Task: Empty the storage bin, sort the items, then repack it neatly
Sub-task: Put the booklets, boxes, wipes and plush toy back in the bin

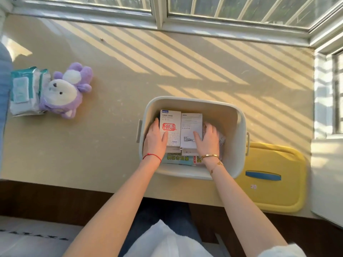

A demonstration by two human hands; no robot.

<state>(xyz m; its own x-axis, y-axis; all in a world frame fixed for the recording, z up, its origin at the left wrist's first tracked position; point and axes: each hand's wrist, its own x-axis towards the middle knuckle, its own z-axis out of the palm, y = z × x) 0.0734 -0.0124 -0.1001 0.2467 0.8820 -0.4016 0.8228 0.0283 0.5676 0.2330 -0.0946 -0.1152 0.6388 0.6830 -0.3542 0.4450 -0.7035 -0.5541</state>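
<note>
A white storage bin [219, 106] stands on the beige sill in front of me. Inside lie two flat white boxes side by side: one with a red stamp [170, 119] and one with small print [191, 125]. My left hand [155, 140] grips the outer left edge of the stamped box, thumb on top. My right hand [208, 139] grips the right edge of the printed box, thumb on its face. Under them show more flat packs, one teal with green letters [178, 158]. To the far left lie a purple-and-white plush toy [65, 91] and wet-wipe packs [24, 89].
The bin's yellow lid [274, 175] with a blue handle lies just right of the bin, at the sill's front edge. Window frames run along the back and right side. My legs and a white cloth are below the sill edge.
</note>
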